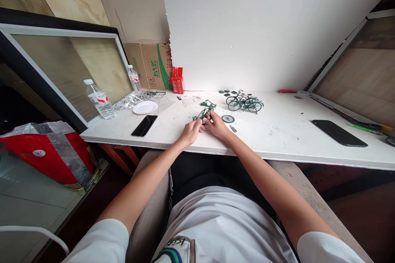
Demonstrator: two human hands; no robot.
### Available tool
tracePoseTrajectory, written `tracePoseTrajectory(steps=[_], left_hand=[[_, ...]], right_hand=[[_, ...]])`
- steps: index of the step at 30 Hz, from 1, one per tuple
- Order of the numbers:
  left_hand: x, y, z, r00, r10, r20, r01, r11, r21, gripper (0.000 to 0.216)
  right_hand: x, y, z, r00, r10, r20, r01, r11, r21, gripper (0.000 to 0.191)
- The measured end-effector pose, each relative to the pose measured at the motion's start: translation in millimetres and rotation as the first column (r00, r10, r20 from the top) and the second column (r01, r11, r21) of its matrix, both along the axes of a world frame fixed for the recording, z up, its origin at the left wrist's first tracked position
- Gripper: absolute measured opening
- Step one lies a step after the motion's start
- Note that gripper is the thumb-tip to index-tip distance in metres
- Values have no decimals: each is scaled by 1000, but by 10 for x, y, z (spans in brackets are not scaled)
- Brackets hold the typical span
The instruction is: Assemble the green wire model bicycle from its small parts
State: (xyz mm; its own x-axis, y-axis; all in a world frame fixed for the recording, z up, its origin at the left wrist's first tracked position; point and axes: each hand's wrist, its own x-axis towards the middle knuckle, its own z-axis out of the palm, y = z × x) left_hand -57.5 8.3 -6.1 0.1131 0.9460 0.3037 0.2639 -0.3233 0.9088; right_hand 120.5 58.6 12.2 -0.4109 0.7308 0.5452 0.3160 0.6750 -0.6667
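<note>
A small green model bicycle frame (200, 115) is held low over the front part of the white table. Fingers of my left hand (191, 131) are closed on its lower part. My right hand (217, 125) pinches close against the frame from the right; what lies between its fingertips is too small to make out. Just right of that hand, a loose spoked wheel (228, 118) lies flat on the table. A small dark part (233, 129) lies nearer to me. Behind the hands are green pieces (204, 103) near the handlebar end.
Assembled model bicycles (245, 102) stand at the back right. A black phone (144, 125), a white paper plate (145, 107) and water bottles (99, 100) are on the left. A red box (177, 80) stands at the back. Another dark phone (339, 133) lies right.
</note>
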Motion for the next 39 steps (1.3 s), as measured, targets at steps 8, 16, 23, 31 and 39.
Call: tracePoseTrajectory(steps=[8,16,23,31,39], left_hand=[[-15,60,-57,999,19,32,-19,1000,-6,54],[5,53,-53,992,2,124,-2,1000,0,54],[5,53,-59,992,-7,123,7,1000,-4,50],[9,59,-48,998,-22,57,22,1000,6,50],[-1,83,-82,995,-22,94,23,1000,-7,62]], right_hand=[[-6,0,5,1000,-8,-6,8,999,-36,27],[-15,-25,26,997,-13,-75,6,996,-86,37],[-28,-51,57,970,-37,-240,-18,974,-225,52],[-26,-54,93,928,-3,-372,-109,954,-279,60],[-9,-81,144,924,-22,-381,-82,963,-255,62]])
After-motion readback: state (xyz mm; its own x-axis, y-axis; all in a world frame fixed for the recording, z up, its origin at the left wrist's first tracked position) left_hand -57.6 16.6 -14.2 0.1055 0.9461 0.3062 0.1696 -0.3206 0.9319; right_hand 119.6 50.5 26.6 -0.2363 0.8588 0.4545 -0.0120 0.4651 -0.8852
